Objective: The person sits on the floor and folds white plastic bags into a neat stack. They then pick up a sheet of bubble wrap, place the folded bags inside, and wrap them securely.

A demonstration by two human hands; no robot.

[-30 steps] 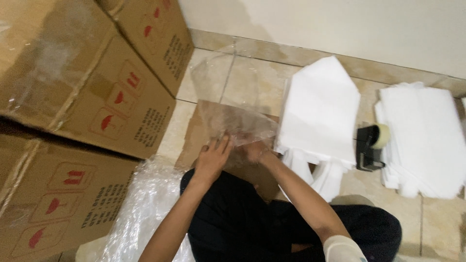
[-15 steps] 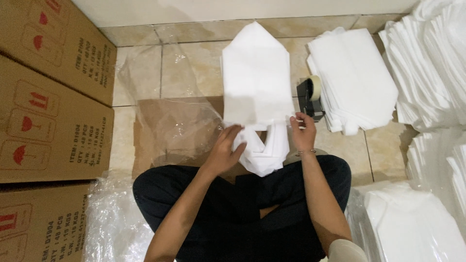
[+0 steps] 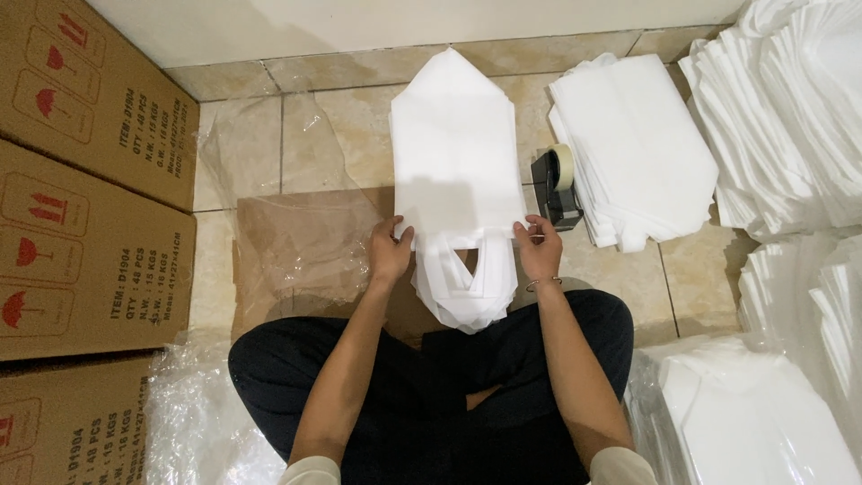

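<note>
I see my left hand point(image 3: 389, 252) and right hand point(image 3: 540, 246) pinching the white sheet point(image 3: 456, 148) with closed fingers, beside the tape roll point(image 3: 554, 187).

The scene was lit evenly and rather dimly by warm indoor light from above. The white foam sheets point(image 3: 456, 144) at the centre and right edge were bright, nearly washed out, with little surface detail. A soft shadow fell on the wall point(image 3: 269, 22) at upper centre. The clear plastic film point(image 3: 296, 216) on the floor gave faint glare. Focus was fair throughout; the cardboard boxes point(image 3: 81, 180) at left showed slight wide-angle stretching.
</note>
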